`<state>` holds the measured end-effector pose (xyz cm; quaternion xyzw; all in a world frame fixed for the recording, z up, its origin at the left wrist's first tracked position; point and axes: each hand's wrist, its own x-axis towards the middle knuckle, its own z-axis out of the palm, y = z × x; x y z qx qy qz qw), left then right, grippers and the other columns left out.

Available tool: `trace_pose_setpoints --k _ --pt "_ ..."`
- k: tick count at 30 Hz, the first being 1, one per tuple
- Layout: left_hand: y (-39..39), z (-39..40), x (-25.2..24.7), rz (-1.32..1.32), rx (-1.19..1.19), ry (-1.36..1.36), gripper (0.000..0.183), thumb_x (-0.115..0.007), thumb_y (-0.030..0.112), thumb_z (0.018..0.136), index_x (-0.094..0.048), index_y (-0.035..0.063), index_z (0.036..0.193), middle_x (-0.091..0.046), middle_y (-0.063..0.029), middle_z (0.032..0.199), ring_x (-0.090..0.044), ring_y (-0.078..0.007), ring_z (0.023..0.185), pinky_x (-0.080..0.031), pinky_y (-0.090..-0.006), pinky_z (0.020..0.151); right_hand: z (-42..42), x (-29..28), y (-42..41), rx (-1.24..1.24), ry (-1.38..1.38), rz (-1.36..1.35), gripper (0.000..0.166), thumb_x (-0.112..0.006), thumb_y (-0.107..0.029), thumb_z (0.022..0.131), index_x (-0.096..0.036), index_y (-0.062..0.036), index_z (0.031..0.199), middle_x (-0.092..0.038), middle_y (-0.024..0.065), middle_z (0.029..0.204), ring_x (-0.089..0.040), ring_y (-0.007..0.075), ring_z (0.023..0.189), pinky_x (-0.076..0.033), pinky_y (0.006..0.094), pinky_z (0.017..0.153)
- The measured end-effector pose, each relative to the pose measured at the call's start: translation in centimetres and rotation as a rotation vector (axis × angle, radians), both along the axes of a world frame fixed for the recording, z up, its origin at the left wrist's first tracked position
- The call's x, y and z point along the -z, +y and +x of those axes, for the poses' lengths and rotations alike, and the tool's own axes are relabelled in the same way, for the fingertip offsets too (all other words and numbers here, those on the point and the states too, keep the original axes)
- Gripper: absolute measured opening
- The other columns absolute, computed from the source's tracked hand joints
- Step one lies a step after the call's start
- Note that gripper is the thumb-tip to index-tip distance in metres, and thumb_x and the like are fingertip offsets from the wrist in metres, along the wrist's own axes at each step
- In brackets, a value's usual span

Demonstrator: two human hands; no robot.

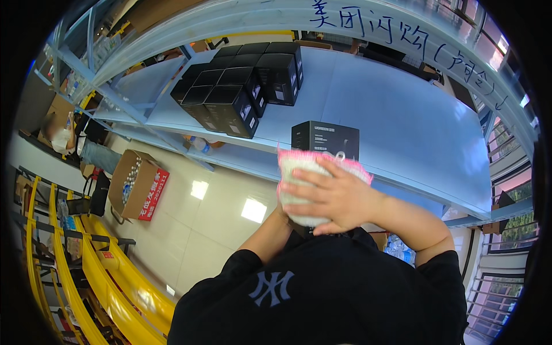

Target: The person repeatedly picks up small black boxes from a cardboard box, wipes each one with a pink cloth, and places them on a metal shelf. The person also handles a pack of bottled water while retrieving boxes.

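My right hand (327, 196) lies across a white cloth pad with a pink fringed edge (299, 160), its fingers spread over it and holding it. The pad is in front of my chest, and part of a dark object (299, 228) shows below it. My left hand (282, 211) is at the pad's left edge, mostly hidden behind it, so its grip cannot be seen. Just beyond the pad, a black UGREEN box (325, 133) stands upright near the front edge of the blue metal shelf (401, 129). The pad covers its lower part.
Several similar black boxes (241, 86) stand grouped on the shelf's left. A beam with handwriting (241, 17) crosses above. On the floor at left is a cardboard carton of bottles (129, 185); yellow racking (112, 289) stands behind it. A person (64, 138) is at far left.
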<state>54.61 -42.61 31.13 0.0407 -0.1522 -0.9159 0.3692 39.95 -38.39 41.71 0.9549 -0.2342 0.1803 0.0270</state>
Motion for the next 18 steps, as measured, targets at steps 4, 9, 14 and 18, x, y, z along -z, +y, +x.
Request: trace_pose_setpoints --k 4,9,14,18 --pt "1.2 0.9 -0.4 0.016 -0.056 -0.036 0.065 -0.024 0.052 0.09 -0.026 0.0083 0.138 -0.036 -0.0164 0.136 -0.04 -0.0317 0.122 -0.038 -0.0464 0.098 -0.1 -0.9 -2.6 0.191 -0.05 -0.044 0.058 -0.041 -0.054 0.083 -0.044 -0.0211 0.13 -0.031 0.0096 0.142 -0.026 0.032 0.132 -0.015 0.055 0.105" --pt "1.4 2.0 -0.5 -0.031 -0.041 -0.043 0.067 -0.028 0.058 0.087 -0.024 0.017 0.14 -0.033 -0.0124 0.138 -0.036 -0.0316 0.126 -0.035 -0.0483 0.101 -0.2 0.0 -3.1 0.384 -0.158 -0.044 0.065 -0.031 -0.058 0.086 -0.043 -0.0133 0.131 -0.026 0.0144 0.143 -0.019 0.0379 0.133 -0.012 0.0552 0.105" --pt "1.2 2.7 -2.2 -0.041 -0.179 -0.061 0.073 -0.028 0.061 0.085 -0.026 0.0111 0.139 -0.034 -0.0153 0.138 -0.038 -0.0317 0.124 -0.032 -0.0468 0.102 -0.3 2.5 -0.7 0.296 -0.291 0.096 0.062 -0.028 -0.052 0.089 -0.04 -0.0099 0.133 -0.021 0.0185 0.144 -0.014 0.0418 0.133 -0.011 0.0537 0.106" --pt "0.0 2.7 -1.9 -0.046 -0.277 -0.065 0.069 -0.025 0.059 0.087 -0.034 0.0089 0.134 -0.042 -0.015 0.132 -0.044 -0.0301 0.12 -0.037 -0.0434 0.099 1.3 6.9 2.1 0.115 -0.793 0.305 0.064 -0.031 -0.044 0.091 -0.025 -0.0013 0.138 -0.006 0.0219 0.147 -0.003 0.0389 0.136 -0.006 0.048 0.107"
